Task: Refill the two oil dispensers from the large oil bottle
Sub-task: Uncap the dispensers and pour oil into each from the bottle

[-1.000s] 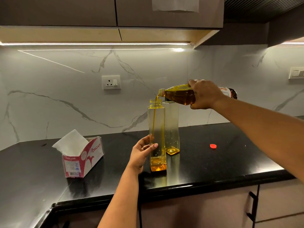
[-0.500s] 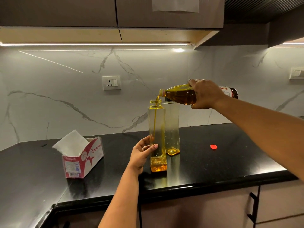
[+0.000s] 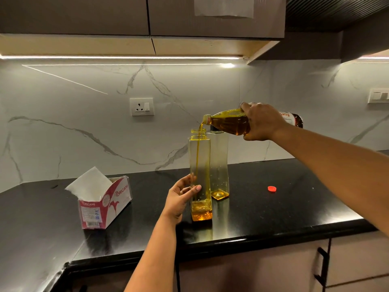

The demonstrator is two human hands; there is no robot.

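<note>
Right now the right hand (image 3: 261, 123), at centre right of the frame, is wrapped around the big oil bottle (image 3: 229, 122), which is tipped nearly flat so a thin stream of oil (image 3: 197, 152) falls from its mouth into the open neck of the front dispenser (image 3: 200, 178). That dispenser stands upright on the black counter (image 3: 273, 211) at the middle of the frame, with only a shallow pool of oil at its bottom. The left hand (image 3: 181, 197) curls its thumb and fingers round the lower part of it to steady it. Just behind and touching or nearly touching it is the second dispenser (image 3: 220, 165), capped in black and almost empty. A small red cap (image 3: 272, 188) lies further right on the counter, and a tissue box (image 3: 105, 201) sits at lower left. The main risk, I think, is the narrow neck: a small wobble of the raised bottle, or tipping it further so the oil glugs, would likely send oil down the outside and under the steadying fingers. A slippery grip could then let the tall, light dispenser topple.
</note>
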